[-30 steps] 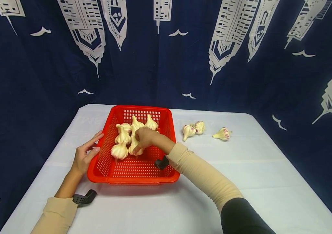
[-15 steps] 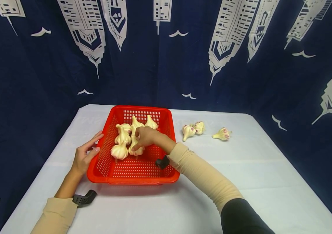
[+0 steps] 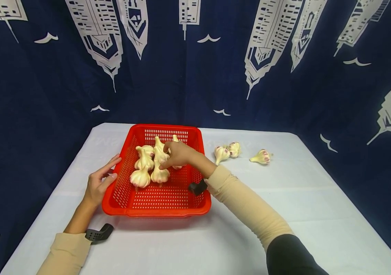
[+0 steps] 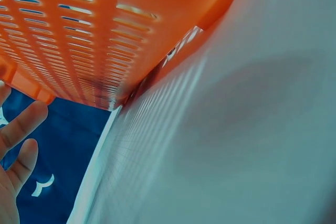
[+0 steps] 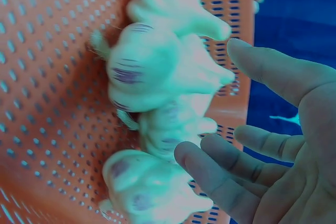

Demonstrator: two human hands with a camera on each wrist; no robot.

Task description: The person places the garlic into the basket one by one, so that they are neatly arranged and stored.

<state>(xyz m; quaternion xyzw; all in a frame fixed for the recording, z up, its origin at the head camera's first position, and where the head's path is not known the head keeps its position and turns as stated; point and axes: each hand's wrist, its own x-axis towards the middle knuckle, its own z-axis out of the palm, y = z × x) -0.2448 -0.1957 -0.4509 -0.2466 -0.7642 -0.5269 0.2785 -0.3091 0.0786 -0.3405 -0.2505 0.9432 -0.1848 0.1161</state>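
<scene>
Several garlic bulbs (image 3: 159, 175) lie grouped in a red perforated plastic basket (image 3: 161, 204), their stems mostly toward the far side. Over them is my right hand (image 3: 180, 153), its thumb and fingers spread apart and holding nothing. In the right wrist view a row of purple-streaked garlic bulbs (image 5: 147, 66) lies just beyond the fingertips of that hand (image 5: 296, 192). My left hand (image 3: 99, 182) rests along the basket's left rim, fingers extended. The left wrist view shows its loosely extended fingers (image 4: 25, 124) close to the basket's outer wall (image 4: 79, 30).
On the white-covered table (image 3: 305, 202), right of the basket, two garlic bulbs lie together, a nearer one (image 3: 221, 153) and a farther one (image 3: 234, 149). A third garlic bulb (image 3: 261, 157) lies farther right. A navy cloth (image 3: 188, 84) with white building prints hangs behind.
My right hand has let go of a garlic bulb in the basket, spreading its fingers and drawing back up and to the right. The left hand has stayed at the rim.
</scene>
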